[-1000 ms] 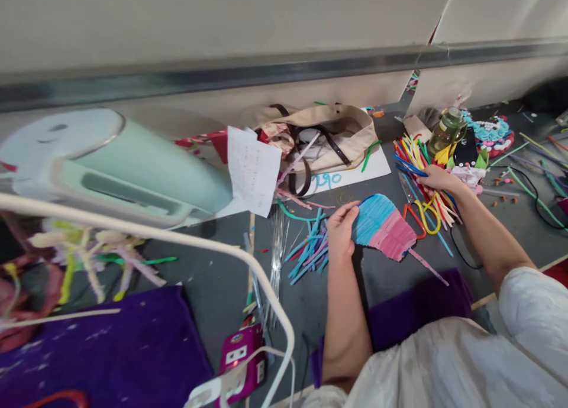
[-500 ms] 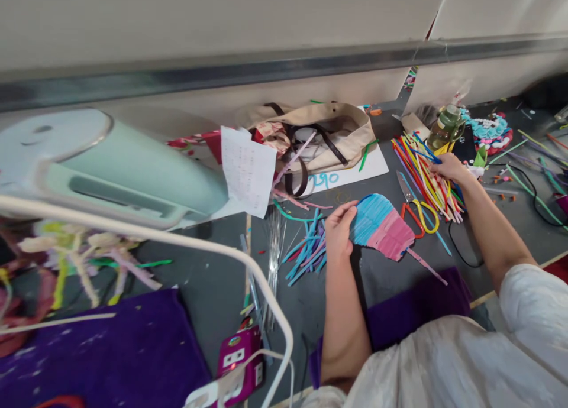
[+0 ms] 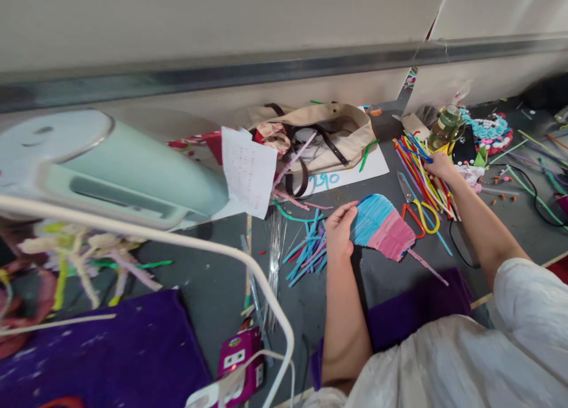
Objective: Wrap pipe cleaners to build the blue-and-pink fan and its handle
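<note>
My left hand pinches the rounded edge of a flat blue-and-pink piece covered in rows of pipe cleaner, with a thin pink stem sticking out at its lower right. My right hand reaches into a pile of colourful pipe cleaners, its fingers closed on some blue ones at the top. Between the two hands lie scissors with red and yellow handles. Left of my left hand is a heap of short blue and purple pipe cleaners.
A beige bag lies by the wall behind a white sheet of paper. At left stand a pale green appliance and a white curved tube. A purple power strip lies near the front. A glass jar stands at back right.
My right hand has shifted slightly left over the pile, and the pipe cleaners under it have moved a little. My left hand and the blue-and-pink piece have stayed put.
</note>
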A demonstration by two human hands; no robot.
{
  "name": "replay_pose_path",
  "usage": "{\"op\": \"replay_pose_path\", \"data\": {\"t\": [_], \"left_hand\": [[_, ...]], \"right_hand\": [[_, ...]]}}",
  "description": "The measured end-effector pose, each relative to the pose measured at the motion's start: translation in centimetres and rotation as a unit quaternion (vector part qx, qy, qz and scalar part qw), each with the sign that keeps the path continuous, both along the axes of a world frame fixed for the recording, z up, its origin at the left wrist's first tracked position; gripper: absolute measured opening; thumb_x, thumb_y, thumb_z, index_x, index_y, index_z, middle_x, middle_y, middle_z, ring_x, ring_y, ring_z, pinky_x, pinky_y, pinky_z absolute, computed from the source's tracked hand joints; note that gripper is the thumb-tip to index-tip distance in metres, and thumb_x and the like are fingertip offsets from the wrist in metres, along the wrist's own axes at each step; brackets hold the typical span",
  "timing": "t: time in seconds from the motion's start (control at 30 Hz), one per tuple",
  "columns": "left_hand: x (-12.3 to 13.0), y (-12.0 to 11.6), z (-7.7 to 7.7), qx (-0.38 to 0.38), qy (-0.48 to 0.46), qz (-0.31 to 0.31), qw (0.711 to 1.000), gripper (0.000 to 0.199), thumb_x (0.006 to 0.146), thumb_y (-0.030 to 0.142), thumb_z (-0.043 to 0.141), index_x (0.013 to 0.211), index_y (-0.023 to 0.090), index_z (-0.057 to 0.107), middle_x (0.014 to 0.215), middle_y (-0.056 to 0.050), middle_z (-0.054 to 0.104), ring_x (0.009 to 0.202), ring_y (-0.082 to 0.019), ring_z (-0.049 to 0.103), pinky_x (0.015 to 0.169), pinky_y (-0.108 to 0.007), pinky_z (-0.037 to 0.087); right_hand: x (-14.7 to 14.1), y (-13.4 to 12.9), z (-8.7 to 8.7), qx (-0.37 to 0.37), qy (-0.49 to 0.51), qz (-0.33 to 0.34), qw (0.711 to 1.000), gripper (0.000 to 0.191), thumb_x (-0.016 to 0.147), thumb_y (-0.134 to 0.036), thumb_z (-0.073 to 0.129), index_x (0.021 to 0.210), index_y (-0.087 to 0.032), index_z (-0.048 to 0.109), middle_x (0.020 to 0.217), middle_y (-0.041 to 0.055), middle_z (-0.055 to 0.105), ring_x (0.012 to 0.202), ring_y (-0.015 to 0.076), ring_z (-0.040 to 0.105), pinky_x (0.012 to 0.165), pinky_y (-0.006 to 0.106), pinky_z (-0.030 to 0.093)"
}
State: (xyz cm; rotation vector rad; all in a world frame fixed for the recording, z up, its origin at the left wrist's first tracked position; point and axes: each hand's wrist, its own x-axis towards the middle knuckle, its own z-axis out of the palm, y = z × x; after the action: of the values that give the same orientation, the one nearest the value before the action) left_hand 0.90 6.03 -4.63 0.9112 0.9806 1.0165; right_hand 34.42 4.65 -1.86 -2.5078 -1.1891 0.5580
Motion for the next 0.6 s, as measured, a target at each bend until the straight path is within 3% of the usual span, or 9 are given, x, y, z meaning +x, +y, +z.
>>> {"op": "replay_pose_path", "data": {"t": [0.1,0.3,0.4,0.6], "left_hand": [[0.0,0.0,0.1,-0.004,0.0,0.001,1.0,0.025,0.062,0.031,0.078,0.083,0.019,0.076,0.082,-0.003,0.071,0.077,-0.016,0.061,0.074,-0.028,0.045],[0.0,0.0,0.2,0.002,-0.001,-0.004,1.0,0.025,0.063,0.032,0.077,0.084,0.019,0.076,0.082,-0.003,0.071,0.078,-0.016,0.061,0.075,-0.028,0.044],[0.0,0.0,0.2,0.002,-0.004,-0.004,1.0,0.024,0.063,0.032,0.077,0.083,0.019,0.076,0.083,-0.003,0.072,0.078,-0.016,0.061,0.075,-0.028,0.045],[0.1,0.0,0.3,-0.007,-0.005,-0.009,1.0,0.024,0.062,0.031,0.077,0.083,0.019,0.076,0.081,-0.003,0.071,0.075,-0.016,0.061,0.072,-0.027,0.044]], "right_hand": [[0.1,0.5,-0.5,-0.03,-0.069,-0.001,0.997,0.014,0.077,-0.016,0.057,0.086,-0.011,0.068,0.074,0.0129,0.07,0.076,0.0247,0.068,0.072,0.033,0.052],[-0.6,1.1,-1.2,-0.06,-0.122,-0.023,0.991,0.036,0.077,-0.032,0.063,0.106,-0.011,0.065,0.107,0.0223,0.065,0.101,0.0355,0.062,0.083,0.045,0.049],[-0.6,0.6,-0.2,-0.044,-0.11,-0.018,0.993,0.034,0.078,-0.032,0.061,0.102,-0.01,0.066,0.105,0.0224,0.065,0.099,0.0343,0.062,0.081,0.042,0.048],[0.3,-0.8,3.2,0.048,-0.124,-0.009,0.991,0.024,0.082,-0.032,0.053,0.092,-0.015,0.067,0.094,0.0142,0.068,0.092,0.027,0.062,0.078,0.034,0.046]]}}
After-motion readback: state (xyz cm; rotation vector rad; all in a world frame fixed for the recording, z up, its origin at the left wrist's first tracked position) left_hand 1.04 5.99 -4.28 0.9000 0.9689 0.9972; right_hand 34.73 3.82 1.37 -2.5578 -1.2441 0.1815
